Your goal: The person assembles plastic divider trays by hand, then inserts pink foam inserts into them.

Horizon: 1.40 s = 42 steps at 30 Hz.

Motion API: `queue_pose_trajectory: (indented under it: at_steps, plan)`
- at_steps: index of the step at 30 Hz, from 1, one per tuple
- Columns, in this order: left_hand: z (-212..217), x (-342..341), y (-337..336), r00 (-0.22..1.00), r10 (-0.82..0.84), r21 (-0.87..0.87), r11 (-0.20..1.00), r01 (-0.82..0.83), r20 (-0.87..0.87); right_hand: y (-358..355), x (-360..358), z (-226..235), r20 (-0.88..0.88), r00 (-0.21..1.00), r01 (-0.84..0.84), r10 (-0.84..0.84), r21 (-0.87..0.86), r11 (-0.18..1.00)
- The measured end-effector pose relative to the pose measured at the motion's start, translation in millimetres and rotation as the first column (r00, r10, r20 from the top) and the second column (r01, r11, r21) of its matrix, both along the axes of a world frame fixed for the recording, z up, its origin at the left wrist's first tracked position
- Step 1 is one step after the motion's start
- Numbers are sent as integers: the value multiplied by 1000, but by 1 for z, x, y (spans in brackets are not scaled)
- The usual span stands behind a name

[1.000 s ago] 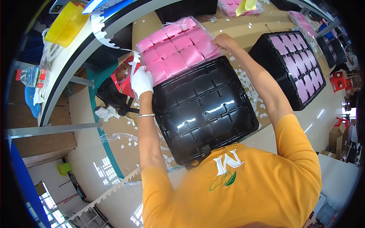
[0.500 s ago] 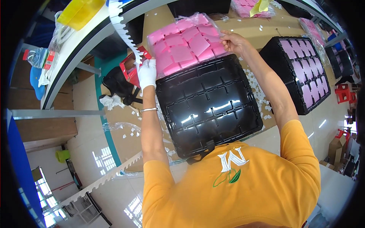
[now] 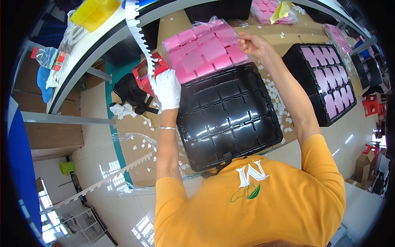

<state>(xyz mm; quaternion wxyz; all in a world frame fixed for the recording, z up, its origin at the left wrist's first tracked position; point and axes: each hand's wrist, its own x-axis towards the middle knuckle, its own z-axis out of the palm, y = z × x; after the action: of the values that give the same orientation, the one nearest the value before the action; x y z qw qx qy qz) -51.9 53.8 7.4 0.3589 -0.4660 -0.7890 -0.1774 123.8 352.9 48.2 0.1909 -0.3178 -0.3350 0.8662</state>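
Observation:
My left hand (image 3: 166,91), in a white glove, is closed at the end of a long white notched strip (image 3: 140,38), left of the pink pads; its fingertips are partly hidden. A similar notched strip (image 3: 109,177) trails lower left, past my forearm. My bare right hand (image 3: 254,45) pinches at the far right corner of the block of pink pads (image 3: 197,51); whatever lies between its fingertips is too small to make out. Loose pink squares lie over the block, with clear film at its far edge. Nearer me lies a black plastic tray (image 3: 230,115) with moulded ridges, its cells unfilled.
A stack of black trays (image 3: 325,82), the top one filled with pink pads, stands at the right. Small white scraps (image 3: 276,96) litter the brown tabletop. Left are a red box (image 3: 144,74) and a black bag (image 3: 128,90). A grey-framed shelf (image 3: 82,80) arches overhead.
My left hand has shifted right and slightly nearer me, over the black tray's far left corner. My right hand has barely moved. Some loose pink squares now lie differently.

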Motion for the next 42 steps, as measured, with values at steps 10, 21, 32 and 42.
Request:
queue_pose_trajectory:
  at_steps: [10, 21, 32, 42]
  plan:
    - [25, 114, -97, 998, -34, -147, 988, 41, 52, -123, 148, 2, 259, 966, -92, 1, 339, 936]
    - [17, 186, -146, 989, -34, -236, 969, 67, 141, -195, 221, -7, 431, 892, -194, -138, 639, 744]
    - [-11, 208, -173, 987, -38, -346, 934, 92, 158, -213, 238, -28, 593, 750, -502, -294, 799, 331]
    - [-12, 212, -175, 981, -79, -325, 936, 135, 180, -216, 240, -17, 813, 551, -708, -191, 576, 409]
